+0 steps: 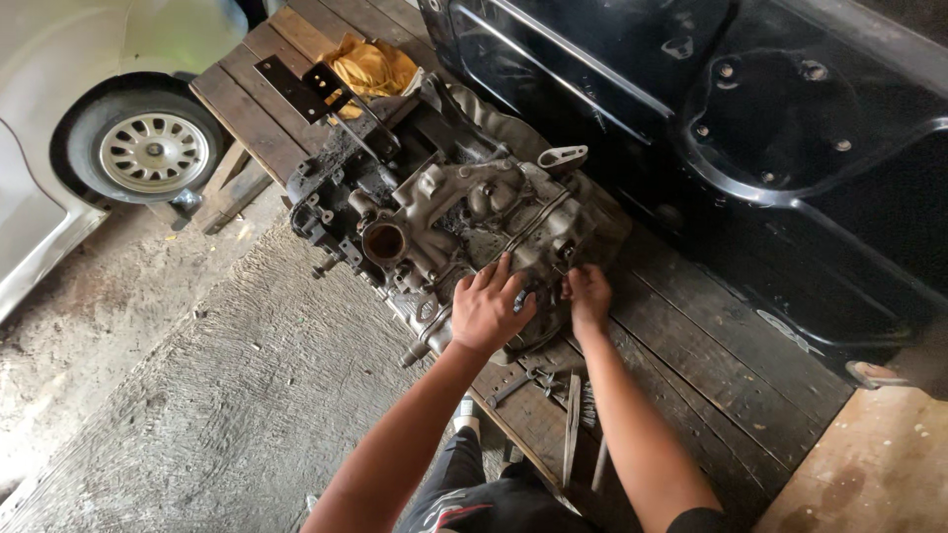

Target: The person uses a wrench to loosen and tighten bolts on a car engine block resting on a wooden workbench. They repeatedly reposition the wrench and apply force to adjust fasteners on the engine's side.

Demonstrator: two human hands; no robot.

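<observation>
Your left hand [489,311] lies flat, fingers spread, on the engine block [464,222]; your right hand [590,294], just beside, pinches its edge, grip unclear.

Both bare forearms reach from the near edge toward the far side, converging a little. The left hand [489,308] lies palm down, back of the hand up, fingers spread and slightly curled. The right hand [589,295] sits just to its right, wrist bent, fingers curled downward with knuckles raised. The hands are close but apart.
</observation>
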